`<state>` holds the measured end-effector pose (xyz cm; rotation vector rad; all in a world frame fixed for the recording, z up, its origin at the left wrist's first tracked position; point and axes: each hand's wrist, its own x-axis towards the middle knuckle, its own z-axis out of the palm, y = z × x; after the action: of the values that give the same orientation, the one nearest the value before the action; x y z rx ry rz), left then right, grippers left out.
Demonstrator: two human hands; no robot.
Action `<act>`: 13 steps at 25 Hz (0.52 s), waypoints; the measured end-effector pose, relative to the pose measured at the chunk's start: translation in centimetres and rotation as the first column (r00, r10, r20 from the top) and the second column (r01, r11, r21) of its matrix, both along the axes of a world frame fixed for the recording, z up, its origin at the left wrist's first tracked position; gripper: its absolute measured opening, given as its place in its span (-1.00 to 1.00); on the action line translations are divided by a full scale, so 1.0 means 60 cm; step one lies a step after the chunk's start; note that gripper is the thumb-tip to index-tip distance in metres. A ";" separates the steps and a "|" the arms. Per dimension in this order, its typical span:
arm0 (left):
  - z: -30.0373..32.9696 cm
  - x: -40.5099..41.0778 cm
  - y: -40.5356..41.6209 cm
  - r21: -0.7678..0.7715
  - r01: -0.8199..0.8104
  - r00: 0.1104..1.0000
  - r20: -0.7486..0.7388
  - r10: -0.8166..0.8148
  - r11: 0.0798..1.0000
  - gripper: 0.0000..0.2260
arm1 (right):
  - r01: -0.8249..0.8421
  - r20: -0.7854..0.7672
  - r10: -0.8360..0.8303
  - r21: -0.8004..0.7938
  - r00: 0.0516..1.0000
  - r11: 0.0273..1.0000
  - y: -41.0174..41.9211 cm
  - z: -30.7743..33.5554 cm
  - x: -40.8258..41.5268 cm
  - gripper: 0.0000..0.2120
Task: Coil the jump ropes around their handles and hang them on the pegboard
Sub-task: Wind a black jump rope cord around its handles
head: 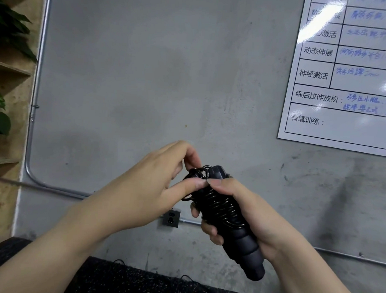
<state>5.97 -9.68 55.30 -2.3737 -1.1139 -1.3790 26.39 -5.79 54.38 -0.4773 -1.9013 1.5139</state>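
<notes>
1. A grey concrete wall (146, 78) fills the view. A whiteboard (349, 86) with printed and handwritten Chinese text hangs at 2 o'clock.
2. A wooden shelf (11, 72) with green leaves (11, 27) stands at 9 o'clock, and a metal conduit (37, 95) runs down beside it.
3. A socket (171, 218) sits low on the wall, just behind the hands. Dark speckled floor (137, 283) lies at 6 o'clock.
4. The right hand (240, 212) grasps the black handles (239, 239), tilted, with their lower end toward 5 o'clock.
5. The rope (218, 202) is coiled around the upper part of the handles, at centre.
6. The left hand (155, 184) pinches the rope's loops near the handles' top, its thumb tip touching the right thumb.
</notes>
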 end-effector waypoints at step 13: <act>-0.025 0.008 0.032 0.317 -0.105 0.965 -0.197 0.173 0.943 -0.66 | -0.077 0.028 0.080 -0.089 0.996 0.993 0.013 -0.007 0.003 -0.70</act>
<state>6.46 -7.75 53.81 -2.1208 -0.9147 -1.1122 26.56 -5.02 53.96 -0.4736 -1.9033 1.6558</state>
